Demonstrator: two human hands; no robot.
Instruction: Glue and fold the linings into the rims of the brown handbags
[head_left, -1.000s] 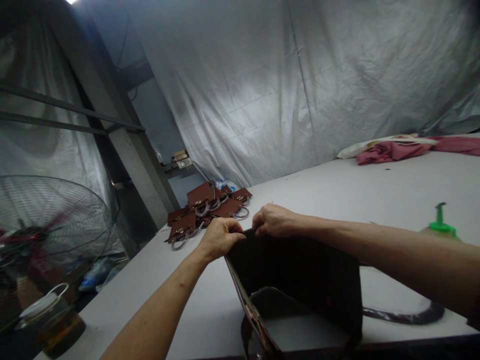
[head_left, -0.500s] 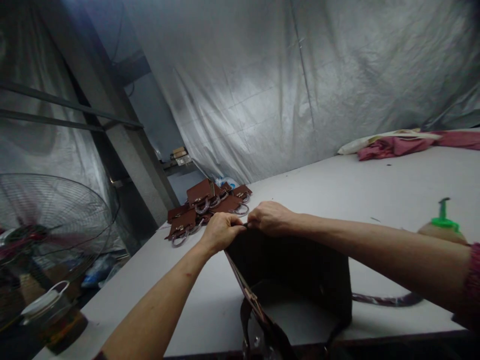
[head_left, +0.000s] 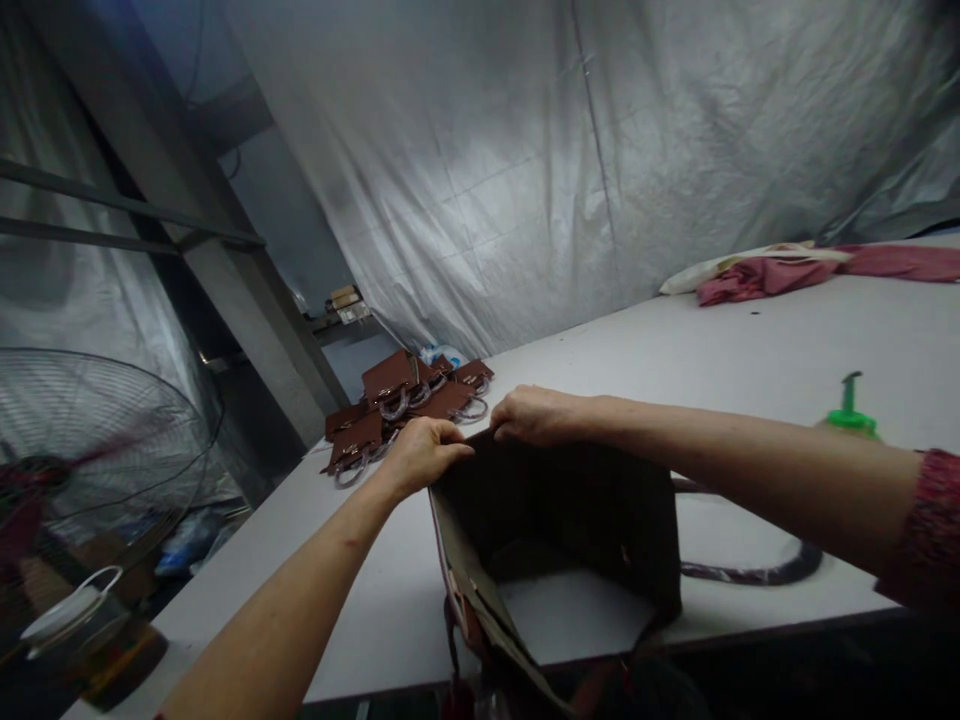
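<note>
A brown handbag (head_left: 600,520) stands on the white table close in front of me, its dark inside facing me. My left hand (head_left: 424,455) is closed on the upper left part of its far edge, thumb pressed against the fingers. Just to the right, my right hand (head_left: 536,415) grips the same upper edge with curled fingers. A small gap lies between the hands. One dark handle (head_left: 765,574), wrapped in clear plastic, loops out on the bag's right side. The near left panel hangs over the table's front edge, and its lower end is in shadow.
Several brown handbags (head_left: 360,435) are piled at the table's far left. A bottle with a green cap (head_left: 851,420) stands behind my right forearm. Pink cloth (head_left: 757,278) lies at the back right. A lidded jar (head_left: 97,640) and a fan (head_left: 82,450) are on the left.
My hands have drawn slightly apart along the bag's edge. The bag's opening looks wider, with more of the inside showing. The whole view has shifted a little.
</note>
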